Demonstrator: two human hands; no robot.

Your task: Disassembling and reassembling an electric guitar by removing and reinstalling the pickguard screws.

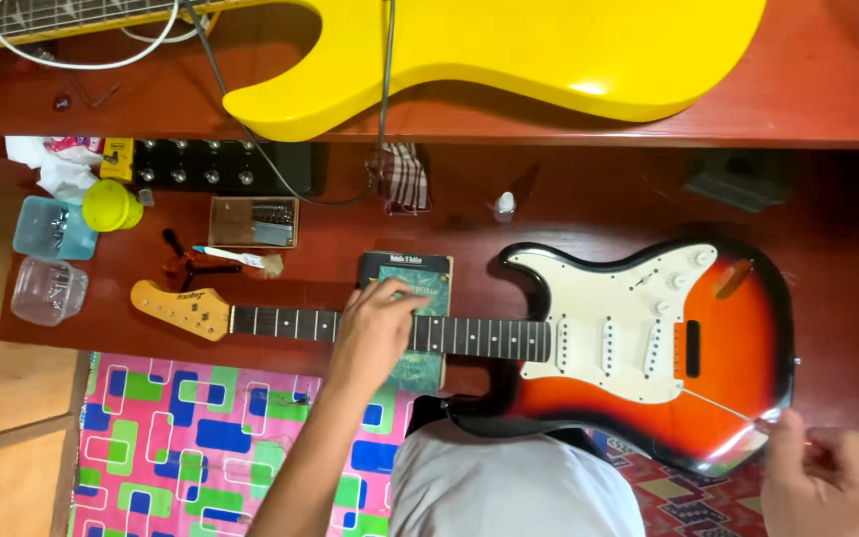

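The sunburst guitar (648,338) lies lengthwise left to right on the counter (827,199). The left hand (375,333) presses flat on its neck; the right hand (832,482) pinches a string (718,403) at the body's right end.

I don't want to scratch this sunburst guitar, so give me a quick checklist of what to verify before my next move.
1. Left hand steadying the neck: ok, it rests on the fretboard.
2. Neck supported: ok, a green book lies under it.
3. Right hand has the thin string at the body's lower edge: cannot tell, blurred.
4. Small white bottle clear of the guitar: ok, apart and upright.
5. Yellow guitar body out of the way: ok, on the upper shelf.
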